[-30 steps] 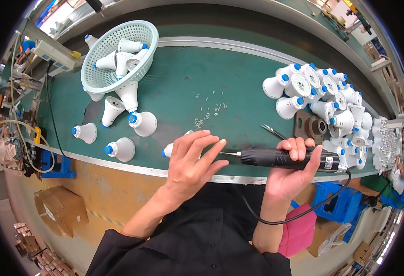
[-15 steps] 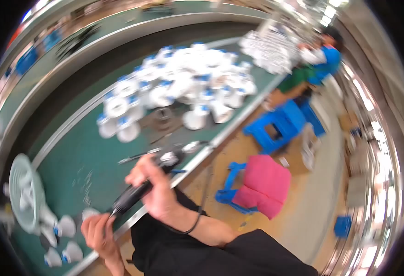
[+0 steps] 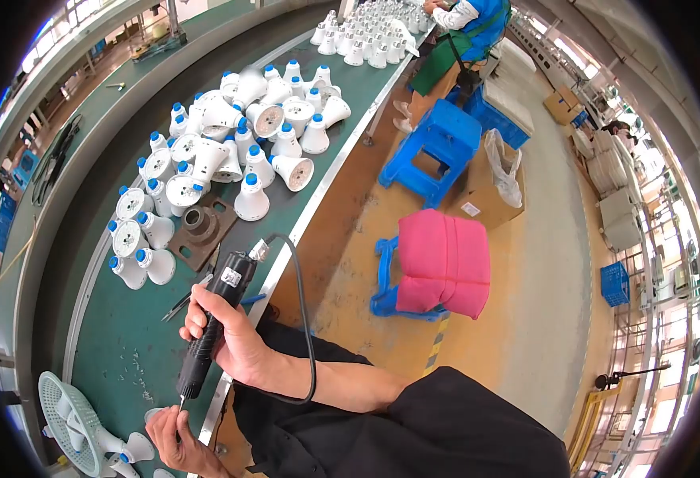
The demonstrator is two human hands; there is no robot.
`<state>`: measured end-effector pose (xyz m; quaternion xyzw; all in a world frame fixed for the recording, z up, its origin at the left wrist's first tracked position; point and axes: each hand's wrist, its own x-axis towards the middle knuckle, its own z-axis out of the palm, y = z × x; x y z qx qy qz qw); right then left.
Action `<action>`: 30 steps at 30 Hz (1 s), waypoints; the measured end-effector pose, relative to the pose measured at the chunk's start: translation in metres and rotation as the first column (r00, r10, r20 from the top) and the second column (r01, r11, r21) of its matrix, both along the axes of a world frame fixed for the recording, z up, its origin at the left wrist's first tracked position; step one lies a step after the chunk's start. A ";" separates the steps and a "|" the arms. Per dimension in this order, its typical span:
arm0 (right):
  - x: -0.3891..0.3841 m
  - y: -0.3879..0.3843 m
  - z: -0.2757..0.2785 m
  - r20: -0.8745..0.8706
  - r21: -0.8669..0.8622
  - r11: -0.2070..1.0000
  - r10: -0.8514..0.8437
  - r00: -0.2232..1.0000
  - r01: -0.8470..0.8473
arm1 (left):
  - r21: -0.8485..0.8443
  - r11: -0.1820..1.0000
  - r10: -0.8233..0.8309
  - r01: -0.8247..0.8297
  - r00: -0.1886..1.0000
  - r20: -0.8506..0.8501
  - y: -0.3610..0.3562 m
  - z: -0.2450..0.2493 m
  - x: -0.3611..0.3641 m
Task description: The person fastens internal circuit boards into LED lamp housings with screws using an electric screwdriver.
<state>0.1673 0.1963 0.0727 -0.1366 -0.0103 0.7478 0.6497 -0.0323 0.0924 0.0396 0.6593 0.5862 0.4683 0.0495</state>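
My right hand (image 3: 230, 338) is wrapped round a black electric screwdriver (image 3: 200, 358), whose cable loops back past my forearm. Its thin bit points down to my left hand (image 3: 176, 440). There the thumb and fingers are pinched together at the bit's tip; what they hold is too small or hidden to make out. Part of a pale round piece (image 3: 152, 414) shows just behind those fingers. Beyond the screwdriver, a pair of tweezers (image 3: 178, 307) and a brown metal fixture with a round hub (image 3: 200, 225) lie on the green belt (image 3: 107, 334).
Several white lamp housings with blue caps (image 3: 252, 199) are heaped farther along the belt. A pale green basket (image 3: 47, 390) with white parts stands lower left. On the floor are a pink-cushioned stool (image 3: 445, 263), a blue stool (image 3: 437, 143) and a carton (image 3: 489, 195). A co-worker (image 3: 477, 28) sits beyond.
The view has shifted and turned, and the earlier blur is gone. The screwdriver stands steeper in the picture. Its bit stays at my left fingertips, and my right hand keeps its grip.
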 end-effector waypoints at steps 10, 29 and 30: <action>-0.001 -0.001 -0.004 -0.059 -0.024 0.998 0.060 0.996 -0.061 | 0.083 0.995 0.064 -0.060 0.997 -0.041 -0.008 0.005 0.007; -0.008 0.004 -0.016 -0.113 -0.127 0.987 0.085 0.990 -0.100 | 0.121 0.991 -0.034 0.049 0.992 -0.125 -0.002 0.007 -0.005; -0.009 0.004 -0.016 -0.120 -0.134 0.986 0.083 0.989 -0.099 | 0.112 0.993 -0.022 0.035 0.993 -0.114 -0.002 0.008 -0.005</action>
